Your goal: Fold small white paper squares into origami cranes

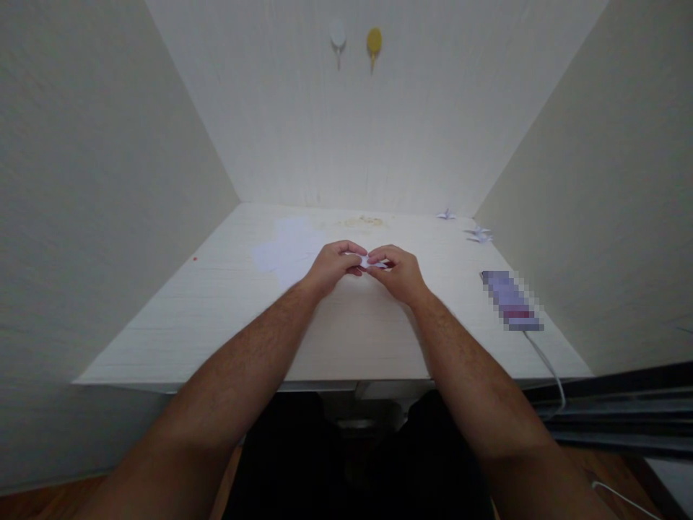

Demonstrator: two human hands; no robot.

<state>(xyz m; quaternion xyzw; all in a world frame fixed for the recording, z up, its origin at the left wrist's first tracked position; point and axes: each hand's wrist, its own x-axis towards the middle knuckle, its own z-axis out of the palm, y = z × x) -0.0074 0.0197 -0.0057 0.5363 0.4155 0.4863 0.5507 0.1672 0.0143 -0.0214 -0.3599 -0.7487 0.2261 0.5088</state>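
Note:
A small folded piece of white paper (364, 262) is between my two hands, over the middle of the table. My left hand (336, 266) pinches its left side with thumb and fingers. On the other side, my right hand (399, 271) grips the paper, fingertips close to those of the left. The fingers cover much of the paper, so its exact folded shape is hard to make out. Left of my left hand, several sheets of white paper (286, 245) lie spread flat on the table.
Folded paper cranes (446, 214) sit at the back right, with more paper cranes (478, 235) nearby. A blurred-out phone-like device (510, 300) lies on the right, its white cable (549, 365) running over the front edge. Walls enclose the white table (216, 318). Two hooks (374, 42) are on the back wall.

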